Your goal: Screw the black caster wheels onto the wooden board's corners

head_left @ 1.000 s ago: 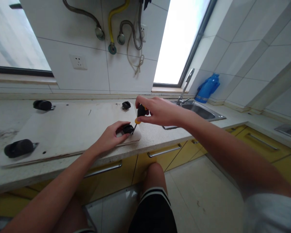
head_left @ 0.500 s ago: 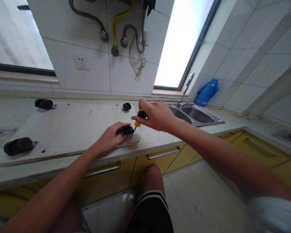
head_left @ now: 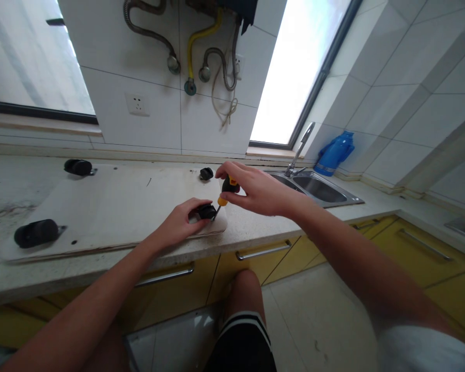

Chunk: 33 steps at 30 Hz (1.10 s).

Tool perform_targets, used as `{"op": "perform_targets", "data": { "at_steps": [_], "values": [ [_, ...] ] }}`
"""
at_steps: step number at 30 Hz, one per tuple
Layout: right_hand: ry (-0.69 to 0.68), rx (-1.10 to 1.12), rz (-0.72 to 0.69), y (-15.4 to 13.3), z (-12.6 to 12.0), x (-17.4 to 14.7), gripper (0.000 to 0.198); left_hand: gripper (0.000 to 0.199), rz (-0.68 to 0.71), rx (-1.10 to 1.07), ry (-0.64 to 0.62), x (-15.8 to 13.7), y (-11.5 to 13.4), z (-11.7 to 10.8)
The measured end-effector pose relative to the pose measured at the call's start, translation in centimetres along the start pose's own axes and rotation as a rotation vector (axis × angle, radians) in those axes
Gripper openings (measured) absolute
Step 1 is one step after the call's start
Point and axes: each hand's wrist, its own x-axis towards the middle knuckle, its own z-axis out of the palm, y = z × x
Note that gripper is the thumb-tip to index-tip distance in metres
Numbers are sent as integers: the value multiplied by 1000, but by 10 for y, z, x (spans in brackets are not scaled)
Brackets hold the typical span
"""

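Note:
A white board (head_left: 112, 201) lies flat on the countertop, with black caster wheels at its corners. My left hand (head_left: 182, 219) is closed around the black caster (head_left: 206, 211) at the board's near right corner. In my right hand (head_left: 251, 188) is a short screwdriver (head_left: 222, 200) with a black and yellow handle. Its shaft slants down to the right side of that caster; the tip is too small to make out. Another caster (head_left: 206, 173) stands at the far right corner. Two more casters, a near one (head_left: 36, 233) and a far one (head_left: 78, 167), are on the left end.
A steel sink (head_left: 318, 186) with a faucet (head_left: 300, 147) is set into the counter on the right. Beside it stands a blue object (head_left: 334, 153) against the wall. Hoses (head_left: 194, 57) hang above. Yellow drawers with a metal handle (head_left: 263, 251) run below the counter edge.
The view has shifted slightly. My right hand has changed its hold on the screwdriver handle, its fingers now lifted more over the top. My left hand stays on the caster.

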Motion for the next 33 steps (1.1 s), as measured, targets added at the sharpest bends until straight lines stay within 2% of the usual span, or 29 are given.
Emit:
{"op": "perform_targets", "data": {
  "at_steps": [1,3,6,7,11,12,13,16,17,18,20,22,24,26,27,29,31,33],
  "values": [
    [-42,55,-58,1,-2,0,34,53,-1,4,0,0,0,0],
    [1,68,-52,1,1,-1,33,52,4,15,-1,0,0,0],
    [245,-91,177,1,10,-3,37,51,12,30,-5,0,-1,0],
    [260,-98,201,2,10,-3,37,51,12,33,-3,0,-2,0],
    [14,149,0,11,4,-6,42,52,13,29,10,0,-3,1],
    [13,217,-26,14,6,-6,41,52,15,29,12,0,-3,1],
    [70,274,-40,17,12,-5,36,51,17,31,13,0,-3,1],
    [497,258,-13,23,39,-2,27,51,25,36,6,-1,-4,1],
    [580,234,1,23,46,-1,25,51,26,38,5,-1,-5,1],
    [570,240,5,24,51,-1,24,51,25,39,6,-1,-5,1],
    [453,332,-49,24,52,1,32,52,11,41,15,-1,-4,2],
    [302,525,-113,25,51,3,48,53,-6,40,23,-1,-3,2],
    [286,746,-120,26,57,6,55,53,-8,40,26,-1,-2,2],
    [492,886,-70,26,73,10,52,53,4,48,20,0,-1,2],
    [648,899,-41,26,82,11,47,52,11,53,16,0,-1,2],
    [808,840,-17,23,98,13,41,52,22,59,8,0,-1,2],
    [814,834,-87,19,107,12,40,52,22,55,7,0,-3,2],
    [758,949,-191,17,111,12,41,52,15,50,10,-1,-4,2]
  ]
}}
